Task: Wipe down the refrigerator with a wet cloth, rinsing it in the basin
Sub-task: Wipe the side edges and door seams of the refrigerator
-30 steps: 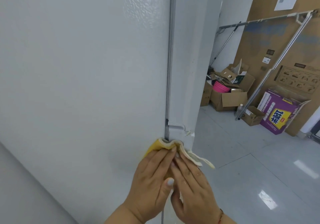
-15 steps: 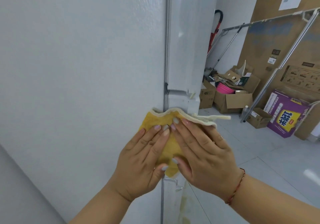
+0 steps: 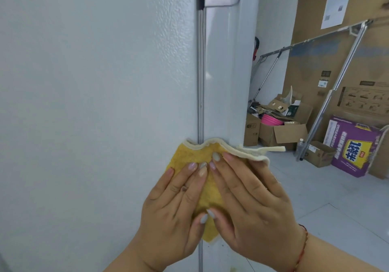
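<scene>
Cloth (image 3: 207,179) at lower centre | our left hand (image 3: 172,210) and right hand (image 3: 252,206) press it flat-fingered on refrigerator (image 3: 105,103) door seam | dampness unclear

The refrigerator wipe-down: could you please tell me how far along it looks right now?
Done: nothing visibly finished; the refrigerator side shows no clear wet trail. In hand: the left hand and right hand press the yellow cloth flat over the door seam, below the top hinge. Left: the seam above the cloth, yellowish stains near the bottom edge, and any rinse; no basin is in view.
</scene>
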{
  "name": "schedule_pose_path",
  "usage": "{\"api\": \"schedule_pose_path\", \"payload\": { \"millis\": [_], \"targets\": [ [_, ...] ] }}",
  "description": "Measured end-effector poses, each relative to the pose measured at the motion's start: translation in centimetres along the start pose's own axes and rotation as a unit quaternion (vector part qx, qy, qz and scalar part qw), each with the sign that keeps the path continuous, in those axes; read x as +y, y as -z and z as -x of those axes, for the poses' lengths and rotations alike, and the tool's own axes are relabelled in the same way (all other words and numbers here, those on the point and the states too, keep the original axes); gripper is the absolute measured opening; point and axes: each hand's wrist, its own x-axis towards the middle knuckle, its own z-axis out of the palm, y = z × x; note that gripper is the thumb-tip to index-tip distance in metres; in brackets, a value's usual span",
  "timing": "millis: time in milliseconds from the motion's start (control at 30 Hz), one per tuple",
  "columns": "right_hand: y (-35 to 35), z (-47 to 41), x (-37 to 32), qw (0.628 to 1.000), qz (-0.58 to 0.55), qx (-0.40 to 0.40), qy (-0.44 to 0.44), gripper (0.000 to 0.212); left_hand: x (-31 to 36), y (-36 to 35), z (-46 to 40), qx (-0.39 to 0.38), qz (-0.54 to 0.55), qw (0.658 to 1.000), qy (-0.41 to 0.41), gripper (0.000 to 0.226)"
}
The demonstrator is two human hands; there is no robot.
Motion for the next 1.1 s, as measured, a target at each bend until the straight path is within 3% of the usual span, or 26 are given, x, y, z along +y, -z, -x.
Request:
{"api": "schedule_pose_path", "payload": {
  "millis": [333, 500, 700, 867, 967, 1033, 1100],
  "targets": [
    [-2.7, 5.0, -4.4, 0.998, 0.024, 0.024, -0.044, 0.052, 2.2, -3.0, 5.6, 0.025, 0.015, 0.999, 0.023, 0.055],
    [-1.4, 2.6, -3.6, 0.995, 0.074, 0.007, -0.066, 0.054, 1.6, -2.0, 2.5, 0.037, 0.024, 0.999, 0.019, 0.054],
    [1.2, -4.4, -1.4, 0.990, 0.110, 0.042, -0.080, 0.064, -0.3, 1.1, -3.1, 0.025, 0.049, 0.998, 0.025, 0.054],
    [3.5, -8.3, 1.4, 0.998, 0.017, 0.054, -0.042, 0.069, -0.4, 1.5, -4.7, 0.027, 0.044, 0.998, 0.038, 0.057],
    [4.3, -7.3, 2.7, 0.981, -0.121, 0.125, -0.089, 0.059, -0.1, 1.5, -6.8, 0.051, 0.035, 0.996, 0.056, 0.060],
    [4.5, -6.9, 3.3, 0.936, -0.265, 0.154, -0.172, 0.055, 0.1, 2.2, -9.5, 0.066, 0.035, 0.996, 0.058, 0.063],
    [4.3, -7.6, 3.6, 0.856, -0.435, 0.153, -0.233, 0.052, 0.2, 3.1, -12.7, 0.074, 0.044, 0.994, 0.067, 0.068]
  ]
}}
